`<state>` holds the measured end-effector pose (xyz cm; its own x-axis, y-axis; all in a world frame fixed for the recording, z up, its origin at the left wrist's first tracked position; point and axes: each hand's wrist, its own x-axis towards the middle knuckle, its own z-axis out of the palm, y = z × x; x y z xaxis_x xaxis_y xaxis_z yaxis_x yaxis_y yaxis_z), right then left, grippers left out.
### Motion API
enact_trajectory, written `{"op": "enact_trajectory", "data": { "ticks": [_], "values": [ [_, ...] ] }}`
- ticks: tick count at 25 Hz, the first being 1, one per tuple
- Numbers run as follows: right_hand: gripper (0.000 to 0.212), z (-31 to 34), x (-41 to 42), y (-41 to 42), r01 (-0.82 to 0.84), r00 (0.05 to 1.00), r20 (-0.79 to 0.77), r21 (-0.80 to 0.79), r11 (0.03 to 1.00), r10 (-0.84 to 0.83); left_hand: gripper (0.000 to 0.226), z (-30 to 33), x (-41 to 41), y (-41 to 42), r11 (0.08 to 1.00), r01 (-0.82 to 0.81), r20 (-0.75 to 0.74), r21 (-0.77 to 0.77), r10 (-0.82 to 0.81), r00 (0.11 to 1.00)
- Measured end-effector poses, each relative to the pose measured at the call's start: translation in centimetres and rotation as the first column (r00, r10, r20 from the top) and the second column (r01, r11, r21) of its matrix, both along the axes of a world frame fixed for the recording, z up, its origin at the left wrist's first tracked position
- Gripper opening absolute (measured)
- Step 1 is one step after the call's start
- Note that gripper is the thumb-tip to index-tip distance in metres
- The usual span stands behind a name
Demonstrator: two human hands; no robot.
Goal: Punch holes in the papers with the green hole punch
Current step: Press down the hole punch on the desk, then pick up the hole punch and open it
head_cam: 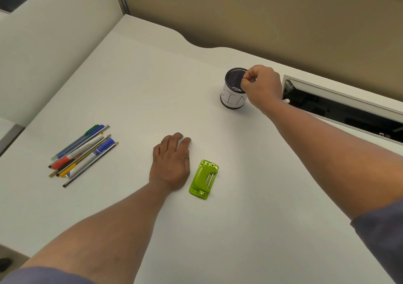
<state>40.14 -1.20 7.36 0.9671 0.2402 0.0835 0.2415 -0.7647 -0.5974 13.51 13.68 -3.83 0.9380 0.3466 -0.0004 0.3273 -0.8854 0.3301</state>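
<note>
Head view shows me a white desk (239, 229) with beige partition walls (239, 11). My left hand (171, 166) lies flat, fingers spread, beside the green plastic hole punch (204, 180). My right hand (260, 85) pinches closed over a black mesh cup (233, 89); contents unclear.

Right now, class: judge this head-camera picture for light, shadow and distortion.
Head view: even, soft light; only faint shadows beside the green hole punch and mesh cup; wide-angle bending at the desk edges; pens sharp; no glare.
</note>
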Motion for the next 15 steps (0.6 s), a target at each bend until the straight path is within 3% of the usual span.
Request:
{"op": "enact_trajectory", "data": {
  "ticks": [7, 11, 15],
  "values": [
    [0.018, 0.2, -2.1, -0.4, 0.006, 0.999, 0.041, 0.171, 0.985, -0.013, 0.041, -0.4, 0.1, 0.1, 1.000, 0.001, 0.012, 0.009, -0.001, 1.000],
    [0.016, -0.2, -6.1, -1.8, -0.074, 0.997, 0.035, 0.233, 0.970, 0.067, 0.041, -0.5, 0.1, 0.0, 1.000, 0.007, 0.016, 0.009, -0.008, 1.000],
    [0.018, -1.9, -12.0, -4.1, -0.184, 0.965, -0.143, 0.226, 0.956, 0.220, 0.041, -0.4, 0.0, 0.0, 1.000, 0.012, 0.026, -0.006, -0.012, 1.000]
  ]
}}
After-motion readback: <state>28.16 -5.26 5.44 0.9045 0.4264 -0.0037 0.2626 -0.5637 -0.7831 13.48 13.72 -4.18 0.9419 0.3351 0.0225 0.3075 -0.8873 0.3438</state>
